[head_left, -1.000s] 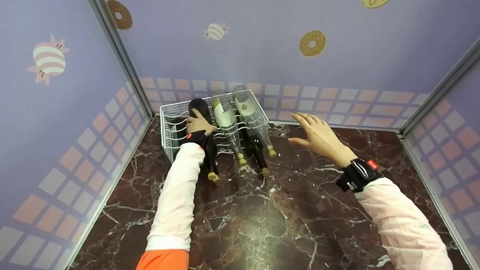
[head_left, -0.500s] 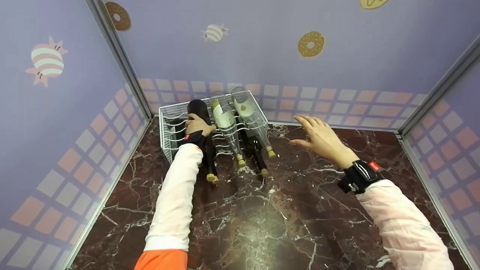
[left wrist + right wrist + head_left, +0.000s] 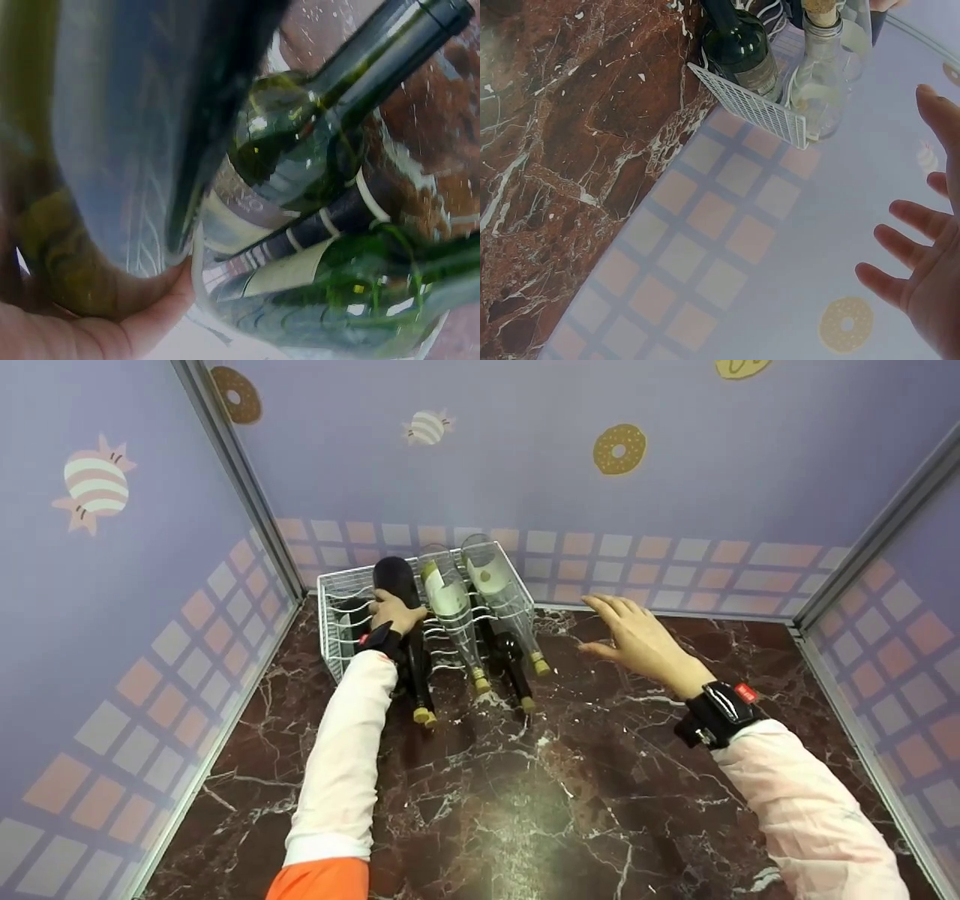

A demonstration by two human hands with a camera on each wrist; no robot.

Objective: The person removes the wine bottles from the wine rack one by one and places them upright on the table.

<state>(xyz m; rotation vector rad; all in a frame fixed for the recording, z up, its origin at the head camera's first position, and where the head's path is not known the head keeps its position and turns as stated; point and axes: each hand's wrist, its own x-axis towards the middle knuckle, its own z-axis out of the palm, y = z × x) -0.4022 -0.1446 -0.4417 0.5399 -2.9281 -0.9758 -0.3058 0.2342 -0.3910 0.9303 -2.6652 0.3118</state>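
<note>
A white wire rack (image 3: 336, 624) stands in the back left corner of the marble counter with several corked bottles lying in it, necks toward me. My left hand (image 3: 395, 613) grips the dark bottle (image 3: 401, 585) on the rack's upper left; the left wrist view shows that dark bottle (image 3: 127, 135) close up over my fingers (image 3: 127, 330). Beside it lie two clear bottles (image 3: 450, 600) (image 3: 501, 585), and a dark green bottle (image 3: 511, 660) lies lower. My right hand (image 3: 637, 636) hovers open to the right of the rack, fingers spread (image 3: 911, 255), holding nothing.
Lilac walls with tile and doughnut prints close in the counter on three sides, with metal corner posts (image 3: 247, 487) (image 3: 862, 555). The dark red marble counter (image 3: 540, 795) stretches toward me in front of the rack. In the right wrist view the rack's side (image 3: 750, 105) stands against the wall.
My left hand has slid slightly farther up the dark bottle toward the back. The right hand has stayed hovering open in nearly the same place.
</note>
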